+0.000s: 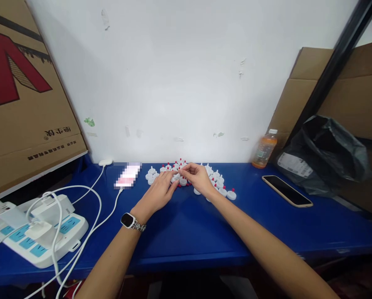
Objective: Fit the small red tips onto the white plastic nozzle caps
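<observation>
Many small white nozzle caps lie in a cluster on the blue table, several with red tips. My left hand (161,190) reaches into the cluster, its thumb and fingers closed around a white nozzle cap (175,177). Just right of it, my right hand (199,177) is closed in a pinch at the top of that cap, on what looks like a small red tip (179,168); the fingers partly hide it. Loose caps sit on both sides, such as a red-tipped cap (231,194) at the right and plain white caps (151,170) at the left.
On the blue table (189,236), a white power strip (45,257) with looping cables stands at the left, near a blurred-out device (128,176). A phone (286,191), an orange drink bottle (265,149) and a dark plastic bag (326,153) are at the right. Behind rises a white wall.
</observation>
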Demonstrator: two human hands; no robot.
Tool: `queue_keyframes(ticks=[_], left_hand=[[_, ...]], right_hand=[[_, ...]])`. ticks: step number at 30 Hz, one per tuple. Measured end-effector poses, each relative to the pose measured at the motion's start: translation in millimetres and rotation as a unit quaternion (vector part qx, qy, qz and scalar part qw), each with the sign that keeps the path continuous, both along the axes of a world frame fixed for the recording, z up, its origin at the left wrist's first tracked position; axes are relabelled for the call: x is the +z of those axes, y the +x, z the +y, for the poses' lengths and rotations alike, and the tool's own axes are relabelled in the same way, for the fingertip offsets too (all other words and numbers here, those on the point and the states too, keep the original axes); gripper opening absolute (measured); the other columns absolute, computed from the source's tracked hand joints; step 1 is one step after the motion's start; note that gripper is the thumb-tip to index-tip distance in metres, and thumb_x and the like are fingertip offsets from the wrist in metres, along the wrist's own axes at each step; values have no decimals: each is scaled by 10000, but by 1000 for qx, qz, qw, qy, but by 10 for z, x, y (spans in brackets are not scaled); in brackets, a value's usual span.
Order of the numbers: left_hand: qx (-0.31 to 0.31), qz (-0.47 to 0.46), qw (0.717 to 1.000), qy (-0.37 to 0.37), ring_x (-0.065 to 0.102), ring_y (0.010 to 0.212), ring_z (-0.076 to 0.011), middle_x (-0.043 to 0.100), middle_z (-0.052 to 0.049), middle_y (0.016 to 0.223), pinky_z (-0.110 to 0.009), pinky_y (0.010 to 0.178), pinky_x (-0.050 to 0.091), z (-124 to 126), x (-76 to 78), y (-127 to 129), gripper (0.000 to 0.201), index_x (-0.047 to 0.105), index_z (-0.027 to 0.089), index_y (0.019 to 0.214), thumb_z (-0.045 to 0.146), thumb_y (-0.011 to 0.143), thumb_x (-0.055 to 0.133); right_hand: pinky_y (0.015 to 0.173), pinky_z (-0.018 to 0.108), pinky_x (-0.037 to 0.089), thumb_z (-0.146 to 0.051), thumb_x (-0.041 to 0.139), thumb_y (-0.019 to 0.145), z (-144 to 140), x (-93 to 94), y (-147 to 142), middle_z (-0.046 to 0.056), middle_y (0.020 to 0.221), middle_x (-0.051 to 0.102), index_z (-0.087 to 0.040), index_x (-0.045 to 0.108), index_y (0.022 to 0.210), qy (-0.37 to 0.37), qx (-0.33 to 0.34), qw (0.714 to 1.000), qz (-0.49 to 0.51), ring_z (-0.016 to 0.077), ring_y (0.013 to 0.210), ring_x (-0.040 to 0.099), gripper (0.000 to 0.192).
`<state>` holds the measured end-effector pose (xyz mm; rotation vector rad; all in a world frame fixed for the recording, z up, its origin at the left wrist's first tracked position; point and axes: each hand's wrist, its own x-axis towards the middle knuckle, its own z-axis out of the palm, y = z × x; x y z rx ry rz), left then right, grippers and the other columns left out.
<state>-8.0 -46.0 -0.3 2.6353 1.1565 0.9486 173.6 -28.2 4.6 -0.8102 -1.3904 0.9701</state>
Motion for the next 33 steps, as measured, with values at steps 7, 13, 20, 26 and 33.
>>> queue_keyframes(ticks=[7, 13, 20, 26, 33], left_hand=[[-24, -1, 1000, 7, 554, 1144, -254, 600, -123, 1213, -449, 1013, 462, -26, 9, 11, 396, 468, 182, 1345, 389, 1044, 314], [0, -36, 999, 23, 424, 1373, -294, 464, -173, 1466, -510, 1133, 371, -23, -34, 75, 514, 318, 160, 1482, 420, 1039, 319], [22, -70, 997, 18, 503, 1271, -312, 526, -208, 1326, -522, 1049, 448, -63, 28, 76, 550, 260, 131, 1516, 406, 1041, 297], [19, -68, 997, 11, 506, 1256, -313, 516, -211, 1335, -522, 1051, 435, -59, 30, 11, 568, 240, 128, 1525, 412, 1037, 304], [112, -56, 992, 15, 595, 1061, -279, 630, -135, 1132, -421, 906, 491, 12, 57, -128, 615, 348, 138, 1459, 500, 972, 449]], right_hand=[[547, 245, 423, -496, 848, 626, -38, 60, 39, -10, 614, 645, -173, 641, 691, -33, 58, 998, -5, 100, 540, 532, 389], [565, 250, 444, -479, 836, 651, -86, -3, -140, -21, 614, 630, -182, 626, 716, -39, 9, 995, 91, 104, 542, 536, 370], [608, 265, 445, -464, 723, 801, -183, 16, -323, -9, 634, 639, -191, 614, 664, 68, -90, 992, 59, 123, 591, 543, 324], [607, 265, 435, -493, 680, 836, -184, 6, -357, -11, 633, 620, -191, 616, 670, 82, -90, 992, 18, 121, 595, 525, 351], [562, 257, 424, -430, 740, 755, 388, 252, -211, -2, 620, 642, -189, 587, 704, 68, -18, 993, -90, 128, 564, 555, 290]])
